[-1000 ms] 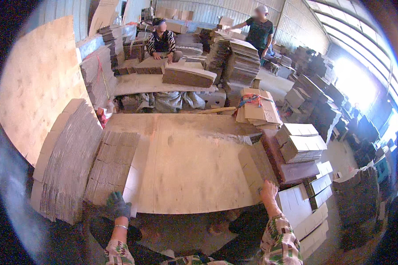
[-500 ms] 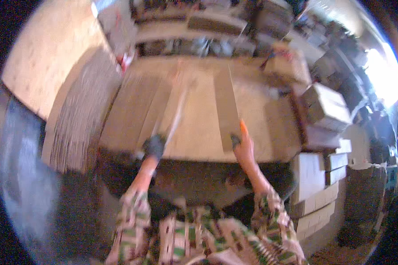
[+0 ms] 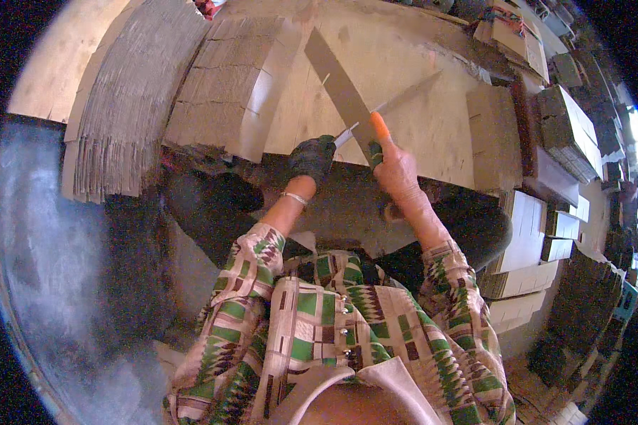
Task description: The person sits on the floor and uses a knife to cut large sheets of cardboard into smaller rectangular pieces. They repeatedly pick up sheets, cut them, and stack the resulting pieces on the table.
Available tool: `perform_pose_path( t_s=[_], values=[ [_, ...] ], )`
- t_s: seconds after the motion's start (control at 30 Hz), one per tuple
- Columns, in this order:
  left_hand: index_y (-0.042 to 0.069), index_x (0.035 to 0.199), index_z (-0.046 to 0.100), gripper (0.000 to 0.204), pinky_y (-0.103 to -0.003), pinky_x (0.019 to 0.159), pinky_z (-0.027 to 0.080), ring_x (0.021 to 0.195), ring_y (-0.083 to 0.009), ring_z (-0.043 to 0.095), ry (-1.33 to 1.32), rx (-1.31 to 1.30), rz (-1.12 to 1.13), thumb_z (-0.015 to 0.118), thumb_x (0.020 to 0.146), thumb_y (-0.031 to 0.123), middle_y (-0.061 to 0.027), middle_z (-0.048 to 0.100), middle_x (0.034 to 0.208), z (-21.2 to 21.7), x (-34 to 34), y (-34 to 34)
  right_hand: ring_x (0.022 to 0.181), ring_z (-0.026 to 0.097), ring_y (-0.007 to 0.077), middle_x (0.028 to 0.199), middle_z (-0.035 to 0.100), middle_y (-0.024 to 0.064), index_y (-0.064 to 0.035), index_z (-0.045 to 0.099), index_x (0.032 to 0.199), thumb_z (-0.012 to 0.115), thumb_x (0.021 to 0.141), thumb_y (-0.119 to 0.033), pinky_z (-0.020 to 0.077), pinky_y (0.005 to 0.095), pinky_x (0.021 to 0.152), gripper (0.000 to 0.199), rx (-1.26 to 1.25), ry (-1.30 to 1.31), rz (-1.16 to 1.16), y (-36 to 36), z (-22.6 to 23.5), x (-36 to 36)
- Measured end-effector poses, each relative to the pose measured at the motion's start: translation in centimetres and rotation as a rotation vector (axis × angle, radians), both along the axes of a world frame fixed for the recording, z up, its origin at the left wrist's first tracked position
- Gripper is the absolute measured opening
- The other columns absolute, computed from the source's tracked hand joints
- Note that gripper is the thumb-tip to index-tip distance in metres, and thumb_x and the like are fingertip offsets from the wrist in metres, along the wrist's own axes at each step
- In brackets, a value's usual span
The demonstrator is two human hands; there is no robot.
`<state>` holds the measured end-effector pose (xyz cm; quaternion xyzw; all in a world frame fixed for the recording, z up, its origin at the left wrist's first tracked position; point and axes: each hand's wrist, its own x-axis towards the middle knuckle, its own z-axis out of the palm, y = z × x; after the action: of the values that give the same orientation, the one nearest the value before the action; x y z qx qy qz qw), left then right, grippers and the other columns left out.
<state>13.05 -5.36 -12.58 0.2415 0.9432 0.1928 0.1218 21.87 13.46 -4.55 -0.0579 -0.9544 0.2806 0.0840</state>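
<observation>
My right hand (image 3: 395,166), an orange cover on one finger, is closed on the near end of a long brown cardboard strip (image 3: 342,85). The strip points away and to the left over a pale wooden board (image 3: 411,134). My left hand (image 3: 313,157), in a dark glove, is closed on a narrow, pale cardboard piece (image 3: 343,136), seen nearly edge-on. This piece meets or crosses the brown strip close to my right fingers; whether they interlock I cannot tell. Both hands are at the board's near edge.
Left of my hands lie a slotted cardboard stack (image 3: 216,99) and a tall pile of cardboard sheets (image 3: 131,92). On the right are another cardboard stack (image 3: 493,134), bundled pale cardboard (image 3: 571,131) and more bundles (image 3: 521,234) lower down. A blue-grey surface (image 3: 49,283) is at far left.
My hands have come closer together, and the two cardboard pieces, apart before, now meet or cross. The brown strip has tilted leftward. The view has tipped down toward my body.
</observation>
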Motion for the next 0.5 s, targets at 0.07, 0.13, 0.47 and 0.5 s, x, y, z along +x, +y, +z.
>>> perform_pose_path(
  t_s=[0.07, 0.13, 0.47, 0.5],
  values=[
    [0.016, 0.115, 0.067, 0.028, -0.049, 0.080, 0.056, 0.094, -0.0368, 0.069, -0.016, -0.002, 0.000, 0.052, 0.093, 0.022, -0.0140, 0.070, 0.105, 0.4, 0.1, 0.3, 0.072, 0.067, 0.0441, 0.079, 0.068, 0.0227, -0.0257, 0.024, 0.158, 0.061, 0.073, 0.006, 0.0524, 0.0535, 0.061, 0.098, 0.077, 0.027, 0.008, 0.0, -0.3, 0.0],
    [0.016, 0.116, 0.067, 0.028, -0.049, 0.080, 0.056, 0.095, -0.0374, 0.069, -0.052, -0.039, 0.009, 0.051, 0.093, 0.024, -0.0140, 0.070, 0.106, 2.3, 0.8, 0.8, 0.069, 0.068, 0.0427, 0.075, 0.068, 0.0215, -0.0234, 0.020, 0.159, 0.062, 0.073, 0.005, 0.0528, 0.0537, 0.059, 0.100, 0.119, 0.066, 0.021, 0.2, -0.5, 0.0],
    [0.022, 0.119, 0.067, 0.029, -0.049, 0.082, 0.055, 0.098, -0.0378, 0.069, -0.085, 0.092, 0.039, 0.056, 0.095, 0.035, -0.0170, 0.071, 0.107, -0.8, 1.3, 2.0, 0.072, 0.069, 0.0401, 0.081, 0.069, 0.0208, -0.0253, 0.017, 0.160, 0.062, 0.077, 0.000, 0.0539, 0.0527, 0.061, 0.097, 0.229, -0.167, 0.109, 0.7, -6.3, 0.5],
    [0.018, 0.133, 0.060, 0.052, -0.048, 0.100, 0.048, 0.117, -0.0379, 0.061, -0.338, 0.116, 0.052, 0.063, 0.090, 0.047, -0.0206, 0.065, 0.125, 2.1, 1.1, 2.3, 0.074, 0.069, 0.0405, 0.083, 0.069, 0.0216, -0.0251, 0.016, 0.160, 0.062, 0.078, -0.001, 0.0540, 0.0529, 0.062, 0.097, 0.203, -0.176, 0.108, 1.1, -6.3, 0.7]
  ],
)
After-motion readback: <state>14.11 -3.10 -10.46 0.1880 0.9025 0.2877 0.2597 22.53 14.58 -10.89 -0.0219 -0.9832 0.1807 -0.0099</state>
